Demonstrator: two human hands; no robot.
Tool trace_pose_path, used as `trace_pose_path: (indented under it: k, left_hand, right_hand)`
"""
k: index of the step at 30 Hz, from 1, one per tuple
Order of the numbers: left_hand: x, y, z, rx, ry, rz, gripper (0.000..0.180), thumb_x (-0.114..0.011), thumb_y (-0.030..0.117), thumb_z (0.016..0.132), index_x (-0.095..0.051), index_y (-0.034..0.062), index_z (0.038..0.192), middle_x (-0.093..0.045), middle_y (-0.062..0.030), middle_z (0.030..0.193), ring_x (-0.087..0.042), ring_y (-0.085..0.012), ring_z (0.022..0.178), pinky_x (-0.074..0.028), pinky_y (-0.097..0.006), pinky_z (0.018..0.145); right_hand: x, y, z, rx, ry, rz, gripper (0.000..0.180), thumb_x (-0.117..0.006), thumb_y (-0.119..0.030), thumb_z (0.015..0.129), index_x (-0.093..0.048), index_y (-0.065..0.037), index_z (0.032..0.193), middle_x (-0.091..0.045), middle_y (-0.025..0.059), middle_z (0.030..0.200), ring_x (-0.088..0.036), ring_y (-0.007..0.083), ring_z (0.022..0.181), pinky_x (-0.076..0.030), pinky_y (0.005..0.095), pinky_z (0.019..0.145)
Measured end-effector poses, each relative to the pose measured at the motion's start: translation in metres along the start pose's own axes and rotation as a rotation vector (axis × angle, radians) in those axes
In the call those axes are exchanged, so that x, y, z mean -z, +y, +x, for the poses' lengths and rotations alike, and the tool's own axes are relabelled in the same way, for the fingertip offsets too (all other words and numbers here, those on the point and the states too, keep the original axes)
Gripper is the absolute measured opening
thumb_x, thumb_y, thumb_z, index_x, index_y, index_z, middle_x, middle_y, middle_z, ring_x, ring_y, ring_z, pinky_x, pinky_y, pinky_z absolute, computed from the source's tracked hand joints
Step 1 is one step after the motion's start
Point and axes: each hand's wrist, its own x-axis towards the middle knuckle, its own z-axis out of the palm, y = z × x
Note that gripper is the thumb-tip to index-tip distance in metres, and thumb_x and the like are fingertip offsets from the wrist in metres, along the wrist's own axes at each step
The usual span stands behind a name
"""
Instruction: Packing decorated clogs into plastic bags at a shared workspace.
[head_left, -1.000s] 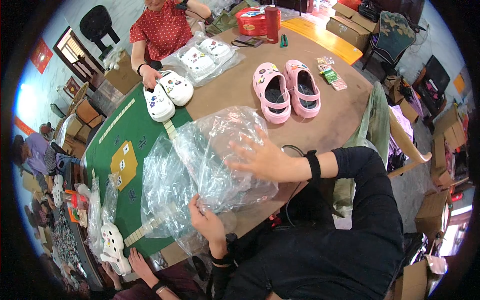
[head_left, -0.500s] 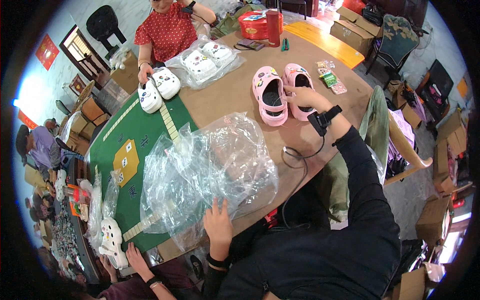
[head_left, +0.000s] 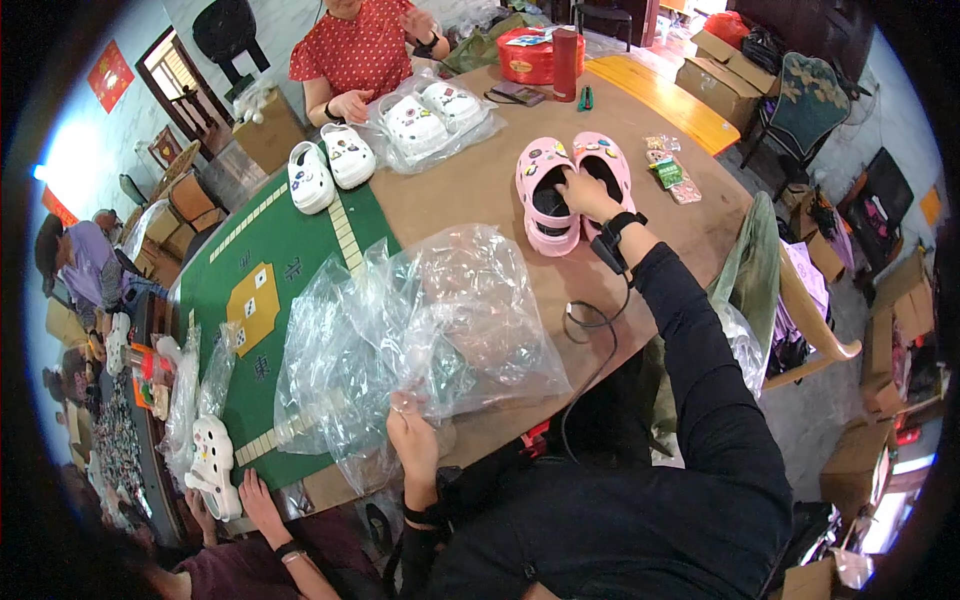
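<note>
A pair of pink clogs (head_left: pixel 547 152) with colourful charms stands side by side at the table's right. My right hand (head_left: pixel 592 196) reaches over them, its fingers bent into the left clog's opening and closed around its inner side; the fingertips are partly hidden. A large clear plastic bag (head_left: pixel 470 320) lies spread, crumpled, across the middle of the table. At its near edge my left hand (head_left: pixel 412 440) has its fingers closed on the film. A dark band with a small device and a black cable is on my right wrist.
Across the table, a person in red sits by white clogs (head_left: pixel 311 178) and a bagged white pair (head_left: pixel 415 125). Another person's hands (head_left: pixel 262 505) are near a white clog (head_left: pixel 212 455) at lower left. A snack packet (head_left: pixel 672 175), red cylinder (head_left: pixel 564 65) and red container (head_left: pixel 527 62) lie beyond.
My right hand's fingers have gone into the left pink clog, and the clogs sit closer together. My left hand has closed on the bag's edge. The person opposite has let go of the white clogs.
</note>
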Motion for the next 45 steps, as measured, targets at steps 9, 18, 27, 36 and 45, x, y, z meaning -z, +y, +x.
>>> trace_pose_path:
  k: [9,18,27,36,45]
  left_hand:
    - [0.005,0.031,-0.006,-0.057,0.085,-0.662,0.043,-0.034,0.022,0.101,-0.038,-0.0053,0.134,-0.054,-0.0159,0.120,-0.062,-0.0231,0.093,-0.055,-0.031,0.068]
    - [0.022,0.089,0.027,-0.167,0.108,-0.528,0.042,-0.036,0.024,0.100,-0.042,-0.0036,0.132,-0.053,-0.0149,0.123,-0.062,-0.0262,0.099,-0.056,-0.032,0.069]
    - [0.050,0.136,0.046,-0.628,0.441,-0.701,0.040,-0.034,0.018,0.099,-0.033,-0.0013,0.134,-0.045,-0.0159,0.132,-0.061,-0.0367,0.101,-0.057,-0.039,0.074]
    - [0.023,0.036,0.025,-0.515,0.224,0.534,0.031,-0.042,0.009,0.093,-0.053,0.0011,0.121,-0.049,-0.0215,0.127,-0.051,-0.0366,0.113,-0.042,-0.041,0.094]
    - [0.005,-0.003,0.034,-0.277,0.089,0.400,0.030,-0.046,0.022,0.094,-0.061,-0.0011,0.107,-0.058,-0.0184,0.113,-0.055,-0.0377,0.098,-0.045,-0.041,0.084]
  right_hand:
    - [-0.003,0.010,-0.043,0.406,0.334,0.117,0.027,-0.047,-0.003,0.082,-0.055,0.000,0.107,-0.052,0.0293,0.109,-0.054,0.0470,0.093,-0.043,0.0484,0.085]
    - [0.056,-0.021,-0.106,0.475,0.453,0.140,0.020,-0.052,0.002,0.078,-0.056,0.000,0.097,-0.050,0.0258,0.107,-0.048,0.0462,0.101,-0.041,0.0476,0.090]
    - [0.075,-0.038,-0.128,0.590,0.478,0.394,0.023,-0.044,0.012,0.070,-0.054,0.005,0.090,-0.048,0.0206,0.103,-0.052,0.0353,0.091,-0.042,0.0347,0.076]
    - [0.079,-0.056,-0.144,0.577,0.449,0.621,0.022,-0.042,0.013,0.068,-0.052,0.007,0.087,-0.054,0.0221,0.105,-0.054,0.0363,0.098,-0.042,0.0334,0.086]
    - [0.104,-0.045,-0.190,0.155,0.057,1.273,0.039,-0.046,0.007,0.081,-0.054,0.004,0.120,-0.060,0.0102,0.114,-0.057,0.0155,0.102,-0.045,0.0274,0.089]
